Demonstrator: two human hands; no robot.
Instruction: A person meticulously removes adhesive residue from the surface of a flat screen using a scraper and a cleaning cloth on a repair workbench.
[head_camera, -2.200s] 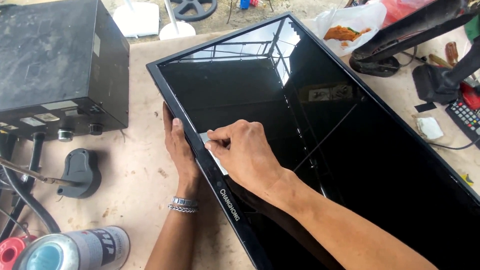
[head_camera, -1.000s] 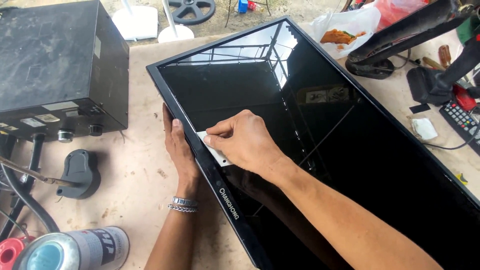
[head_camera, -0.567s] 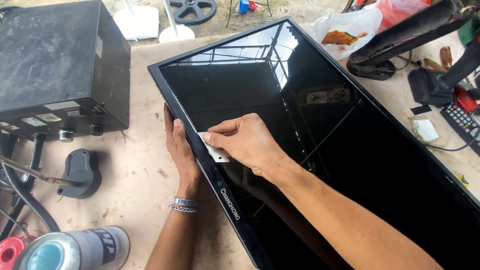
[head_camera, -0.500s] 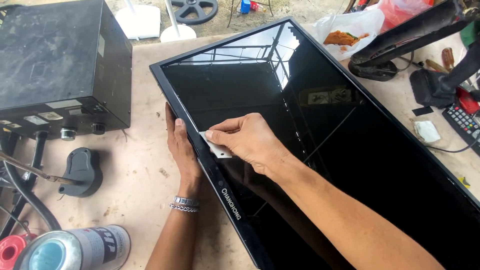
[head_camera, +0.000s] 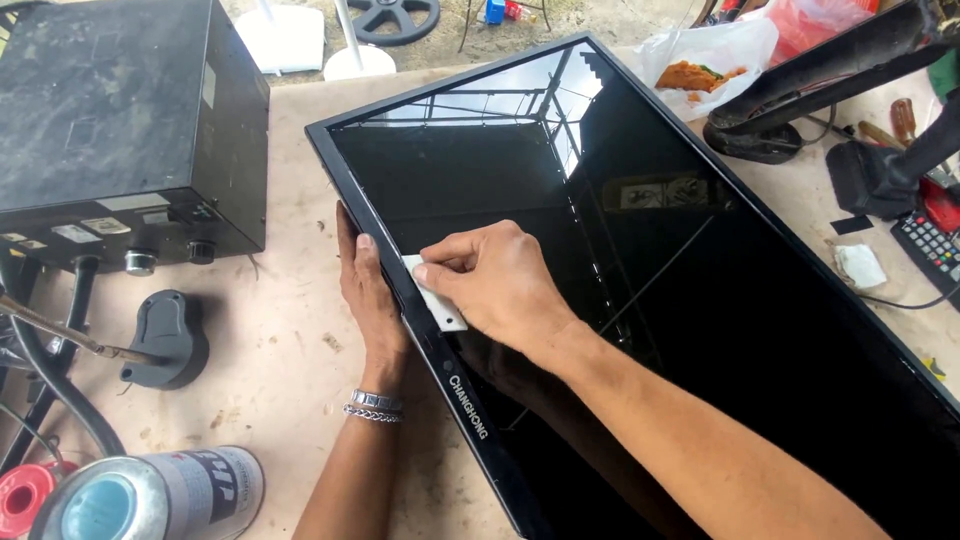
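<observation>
The right hand (head_camera: 500, 285) is pinching a small white card (head_camera: 437, 303) and pressing it on the television (head_camera: 640, 300) frame's near edge. The left hand (head_camera: 368, 290) is lying flat, fingers together, against that same edge, just beside the card.

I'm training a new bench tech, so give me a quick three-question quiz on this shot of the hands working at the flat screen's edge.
1. True or false: the right hand presses a small white card against the bezel of the flat screen.
2. Where does the left hand rest?
A. on the black metal box
B. along the screen's outer edge
C. on the spray can
3. Fill in: the left wrist wears a silver ____.

Key
1. True
2. B
3. bracelet
</observation>
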